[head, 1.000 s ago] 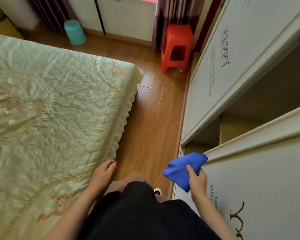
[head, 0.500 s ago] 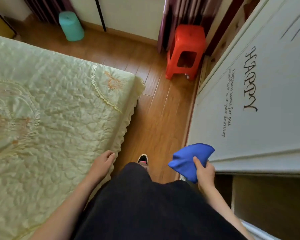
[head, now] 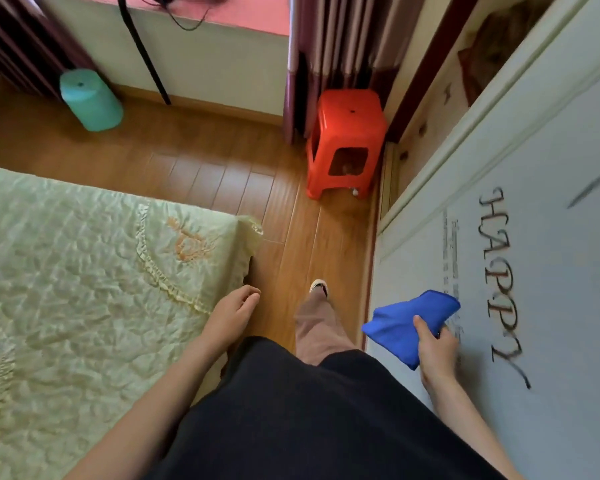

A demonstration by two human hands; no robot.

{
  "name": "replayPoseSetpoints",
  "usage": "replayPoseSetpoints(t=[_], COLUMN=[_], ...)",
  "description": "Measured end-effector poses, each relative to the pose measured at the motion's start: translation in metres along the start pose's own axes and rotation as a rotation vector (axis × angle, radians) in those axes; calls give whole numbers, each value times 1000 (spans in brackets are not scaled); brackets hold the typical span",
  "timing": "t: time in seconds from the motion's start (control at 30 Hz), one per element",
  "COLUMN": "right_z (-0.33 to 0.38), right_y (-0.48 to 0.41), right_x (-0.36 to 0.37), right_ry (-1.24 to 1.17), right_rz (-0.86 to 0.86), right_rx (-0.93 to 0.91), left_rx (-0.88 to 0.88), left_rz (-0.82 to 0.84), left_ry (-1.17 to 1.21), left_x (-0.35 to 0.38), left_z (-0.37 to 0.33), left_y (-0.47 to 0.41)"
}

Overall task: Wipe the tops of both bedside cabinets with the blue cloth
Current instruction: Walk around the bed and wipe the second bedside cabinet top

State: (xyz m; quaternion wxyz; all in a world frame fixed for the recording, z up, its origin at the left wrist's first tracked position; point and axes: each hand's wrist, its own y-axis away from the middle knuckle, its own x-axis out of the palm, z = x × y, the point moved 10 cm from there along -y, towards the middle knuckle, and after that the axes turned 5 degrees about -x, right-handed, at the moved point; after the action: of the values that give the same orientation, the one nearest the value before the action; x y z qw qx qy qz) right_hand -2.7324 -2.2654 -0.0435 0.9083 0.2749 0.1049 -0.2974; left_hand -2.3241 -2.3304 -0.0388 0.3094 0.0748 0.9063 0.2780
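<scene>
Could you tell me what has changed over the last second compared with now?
The person has walked forward along the bed: its corner has dropped down the view, the red stool looks nearer, and the open wardrobe section has left view. The right hand still grips the blue cloth; the left hand stays empty.

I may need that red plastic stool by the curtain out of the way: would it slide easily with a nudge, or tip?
The red plastic stool looks hollow, with cut-out sides, so it is probably light. It stands on smooth wooden floor, so a low push should likely slide it. It is tall for its footprint, so a shove near the top might tip it.
</scene>
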Motion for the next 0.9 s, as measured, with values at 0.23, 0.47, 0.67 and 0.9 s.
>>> replayPoseSetpoints(t=[0.23, 0.47, 0.67, 0.9], right_z=[135, 251, 314, 401], right_y=[-116, -175, -220, -300], right_x=[123, 276, 407, 511], right_ry=[5, 80, 148, 243], right_rz=[209, 477, 632, 561], right_rx=[-105, -201, -239, -304], left_rx=[-171, -406, -516, -488], left_rz=[-213, -412, -489, -454], left_ry=[152, 410, 462, 453], left_x=[-64, -125, -168, -265], left_z=[-24, -7, 13, -32], left_y=[-90, -140, -209, -352])
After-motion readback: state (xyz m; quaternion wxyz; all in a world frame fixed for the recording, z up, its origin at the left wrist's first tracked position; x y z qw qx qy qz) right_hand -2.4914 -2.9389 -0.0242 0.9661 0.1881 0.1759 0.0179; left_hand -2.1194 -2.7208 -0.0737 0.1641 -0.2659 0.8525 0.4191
